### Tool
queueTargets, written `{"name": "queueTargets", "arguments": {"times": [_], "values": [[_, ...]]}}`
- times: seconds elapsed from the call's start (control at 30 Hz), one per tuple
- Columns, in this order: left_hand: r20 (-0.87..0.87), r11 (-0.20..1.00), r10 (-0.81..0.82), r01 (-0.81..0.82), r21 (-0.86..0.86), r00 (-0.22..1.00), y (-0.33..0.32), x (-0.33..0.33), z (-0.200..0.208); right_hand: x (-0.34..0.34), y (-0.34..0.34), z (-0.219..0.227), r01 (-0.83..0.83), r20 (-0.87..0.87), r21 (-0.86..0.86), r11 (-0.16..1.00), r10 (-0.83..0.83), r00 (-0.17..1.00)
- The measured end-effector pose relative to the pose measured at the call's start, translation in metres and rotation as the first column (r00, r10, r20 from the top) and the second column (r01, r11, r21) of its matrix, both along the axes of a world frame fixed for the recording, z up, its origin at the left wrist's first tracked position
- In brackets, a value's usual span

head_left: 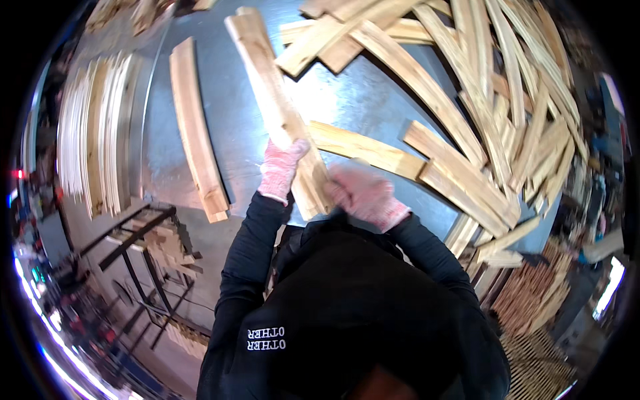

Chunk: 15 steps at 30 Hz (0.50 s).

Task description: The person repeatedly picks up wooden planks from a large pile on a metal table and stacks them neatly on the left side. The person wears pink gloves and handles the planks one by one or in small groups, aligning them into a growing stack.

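Observation:
A long pale wooden board [272, 90] with knots runs lengthwise away from my body, above the metal-topped table. My left hand [283, 170], in a pink-and-white knit glove, is wrapped round its near part. My right hand [367, 193], gloved alike, is at the board's right edge near its close end. Motion smears its fingers, so whether it holds anything is unclear. Just beyond the right hand, a loose board [367, 149] lies crosswise. To the left, a reddish-brown plank [193, 127] lies by itself on the table.
A large jumbled heap of boards [493, 87] covers the table's right side. At far left stands a tidy row of thin slats [100, 133]. A dark metal frame rack [150, 267] with wood pieces is below left. Stacked wood [533, 287] rises at lower right.

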<state>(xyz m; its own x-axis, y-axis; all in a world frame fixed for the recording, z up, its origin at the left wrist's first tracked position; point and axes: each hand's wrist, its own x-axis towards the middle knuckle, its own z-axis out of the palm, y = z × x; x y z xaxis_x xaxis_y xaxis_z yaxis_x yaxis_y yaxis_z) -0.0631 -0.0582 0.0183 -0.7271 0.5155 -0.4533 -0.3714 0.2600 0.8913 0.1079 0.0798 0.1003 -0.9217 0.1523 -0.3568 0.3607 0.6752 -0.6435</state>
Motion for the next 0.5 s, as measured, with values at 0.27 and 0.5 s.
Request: {"name": "queueTargets", "arguments": {"times": [0.27,0.5], "values": [[0.018,0.988,0.119,-0.117,-0.097,0.993,-0.021,-0.004,0.03,0.048,0.072,-0.089,0.304,-0.081,0.499,0.812,-0.305,0.949],[-0.116,0.993,0.071,-0.081,-0.083,0.991,-0.029,0.005,0.042,-0.049,0.084,0.006,0.714,-0.429,0.258,0.651,-0.585,0.688]]}}
